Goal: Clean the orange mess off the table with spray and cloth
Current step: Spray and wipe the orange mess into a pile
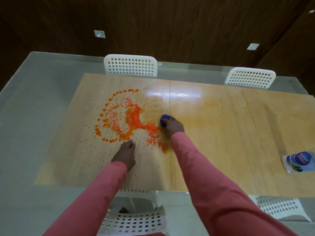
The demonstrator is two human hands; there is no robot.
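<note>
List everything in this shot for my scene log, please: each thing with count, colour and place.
table: one, light wood, centre
orange mess: one spill of blobs and grains, orange, left half of table
cloth: one, blue, under right hand beside the mess
spray bottle: one, clear with blue label, lying at right edge
chairs: four, white perforated, two far side, two near side
wall sockets: two, white, dark wood wall
left hand: fingertips resting on table
right hand: gripping cloth
sleeves: two, pink
</note>
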